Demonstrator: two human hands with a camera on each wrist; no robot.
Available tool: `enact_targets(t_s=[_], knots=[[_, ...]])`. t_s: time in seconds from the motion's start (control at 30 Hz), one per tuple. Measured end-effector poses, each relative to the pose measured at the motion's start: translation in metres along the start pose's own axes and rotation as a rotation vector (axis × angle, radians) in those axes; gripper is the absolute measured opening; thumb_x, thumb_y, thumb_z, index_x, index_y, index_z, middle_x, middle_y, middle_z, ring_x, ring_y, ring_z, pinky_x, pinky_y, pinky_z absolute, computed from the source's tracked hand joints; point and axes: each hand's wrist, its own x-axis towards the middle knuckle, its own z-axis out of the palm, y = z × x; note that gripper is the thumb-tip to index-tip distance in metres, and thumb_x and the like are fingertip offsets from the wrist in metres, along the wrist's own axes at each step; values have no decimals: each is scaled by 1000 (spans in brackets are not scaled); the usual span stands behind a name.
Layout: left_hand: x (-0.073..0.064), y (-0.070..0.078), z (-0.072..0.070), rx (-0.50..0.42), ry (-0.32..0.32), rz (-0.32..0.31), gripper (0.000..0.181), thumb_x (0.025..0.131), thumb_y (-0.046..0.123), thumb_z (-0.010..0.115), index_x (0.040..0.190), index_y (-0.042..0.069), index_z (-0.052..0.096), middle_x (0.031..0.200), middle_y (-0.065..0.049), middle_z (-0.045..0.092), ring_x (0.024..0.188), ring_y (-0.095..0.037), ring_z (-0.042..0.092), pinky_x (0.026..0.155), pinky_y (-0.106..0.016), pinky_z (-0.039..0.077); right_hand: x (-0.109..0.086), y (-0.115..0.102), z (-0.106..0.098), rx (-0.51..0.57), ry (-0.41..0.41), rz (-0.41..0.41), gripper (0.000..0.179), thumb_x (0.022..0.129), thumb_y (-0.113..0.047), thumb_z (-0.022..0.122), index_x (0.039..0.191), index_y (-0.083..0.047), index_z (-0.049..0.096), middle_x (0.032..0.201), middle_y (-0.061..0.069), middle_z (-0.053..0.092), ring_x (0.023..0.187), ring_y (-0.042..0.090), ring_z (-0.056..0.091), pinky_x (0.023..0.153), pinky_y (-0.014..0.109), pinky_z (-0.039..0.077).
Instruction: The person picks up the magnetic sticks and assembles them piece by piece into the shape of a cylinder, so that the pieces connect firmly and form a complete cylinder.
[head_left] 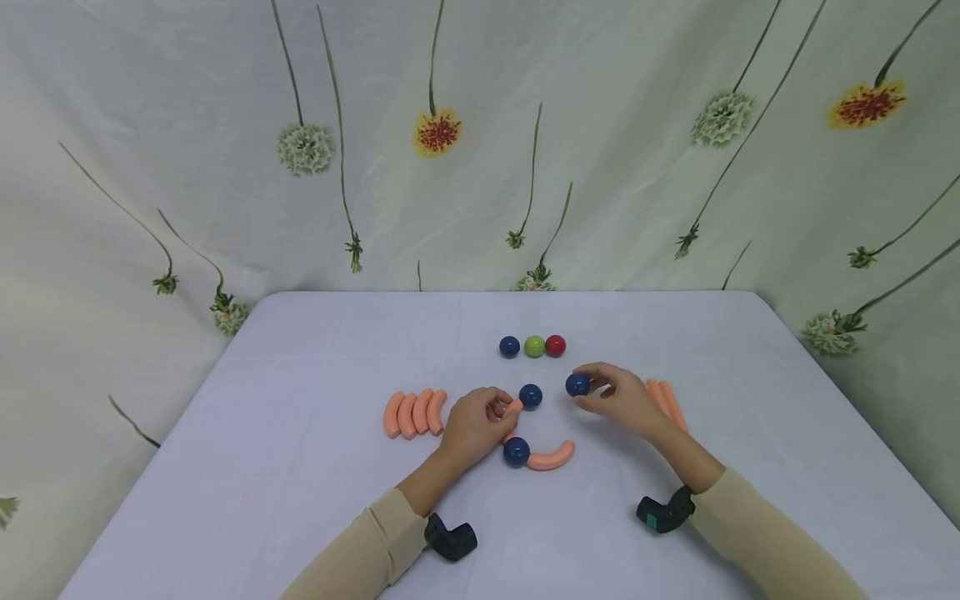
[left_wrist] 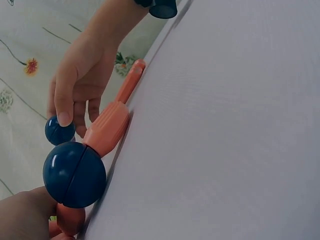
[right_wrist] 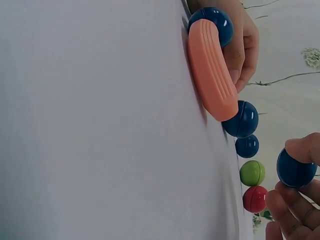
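Observation:
My left hand (head_left: 474, 425) pinches a curved orange piece (head_left: 513, 407), whose far end meets a blue ball (head_left: 530, 396). Just below, a second blue ball (head_left: 516, 452) joins another ribbed curved orange piece (head_left: 552, 457), which lies on the table to its right. My right hand (head_left: 617, 402) holds a blue ball (head_left: 577, 384) between thumb and fingers, a little to the right of the joined pieces. In the right wrist view that held ball (right_wrist: 295, 170) is off the table. The left fingers are partly hidden there behind the orange piece (right_wrist: 212, 70).
Several curved orange pieces (head_left: 414, 412) lie side by side at the left. Straighter orange sticks (head_left: 667, 402) lie behind the right hand. Toward the back stand a blue ball (head_left: 509, 347), a green ball (head_left: 534, 346) and a red ball (head_left: 555, 346) in a row on the white table (head_left: 225, 500).

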Motion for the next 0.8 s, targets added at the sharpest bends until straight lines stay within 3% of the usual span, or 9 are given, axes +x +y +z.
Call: enact_targets(t_s=[0.27,0.57,0.8], knots=[[0,0,-1,0,-4,5,21,86,26,71,99,9,70,75,6,54,67,-9,49,59,-24,42,-11,4,2,52,-44,-12,41,82,-12,76,120,0,64,106,8,67,96,24,58,82,38,49],[-1,2,-2,5,-7,-8,21,87,26,71,100,10,71,75,6,53,67,-10,49,59,-25,42,-18,6,2,35,-137,-52,41,82,-15,77,119,-2,65,108,5,66,98,23,56,84,41,47],[-1,2,-3,4,-10,-7,21,87,26,71,100,9,71,75,6,54,67,-10,49,59,-25,42,-26,8,1,35,-200,-61,42,81,-12,76,120,-3,65,108,4,64,95,21,53,79,31,46]])
